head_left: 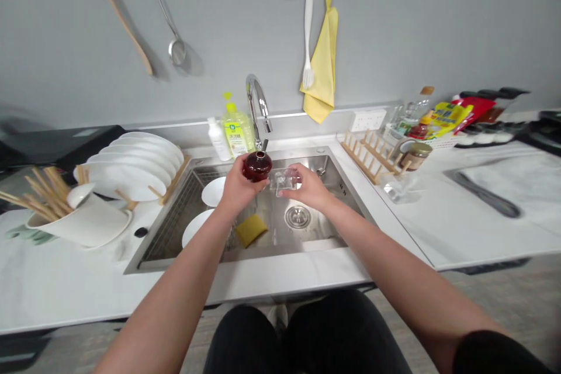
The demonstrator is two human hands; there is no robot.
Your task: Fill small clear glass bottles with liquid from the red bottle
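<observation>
Over the sink (322, 231), my left hand (236, 188) is closed around a small, round, dark red glass jar (257, 169) with a narrow opening at its top. My right hand (308, 188) grips a small clear piece (281, 182), glass or plastic, just right of the jar. Whether the two pieces touch, I cannot tell. The chrome faucet (258, 93) rises behind the jar. A yellow sponge (252, 229) lies below my hands on the sink floor. White plates (197, 225) sit at the sink's left side, partly hidden by my left arm.
Left of the sink stand racked white plates (131, 166) and a white container (87, 225) of chopsticks. Yellow-green soap (236, 131) stands behind. To the right are a wooden rack (363, 155), a lidded jar (416, 156) and several condiments. A yellow cloth (323, 67) hangs above.
</observation>
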